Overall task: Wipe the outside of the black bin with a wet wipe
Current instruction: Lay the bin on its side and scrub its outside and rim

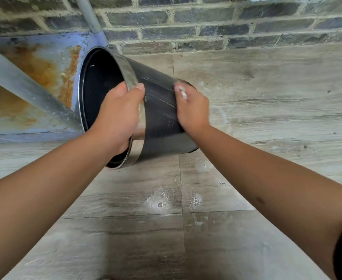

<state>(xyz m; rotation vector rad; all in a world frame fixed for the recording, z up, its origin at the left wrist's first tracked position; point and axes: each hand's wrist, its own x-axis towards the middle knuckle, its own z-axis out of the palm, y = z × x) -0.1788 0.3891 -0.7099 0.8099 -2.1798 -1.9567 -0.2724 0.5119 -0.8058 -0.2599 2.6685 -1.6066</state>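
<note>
The black bin (160, 110) is tipped on its side over the tiled floor, its open mouth facing left and its base to the right. A grey metal band runs around its rim. My left hand (117, 116) grips that rim, fingers inside and thumb on the band. My right hand (192, 108) presses against the bin's outer wall near the base, closed on a white wet wipe (182, 91); only a small bit of the wipe shows between the fingers.
A brick wall (206, 23) runs along the back. A rusty blue metal plate (35, 83) and grey metal pipes (24, 85) stand at the left, close to the bin's mouth. Wet patches (172, 197) mark the floor tiles in front.
</note>
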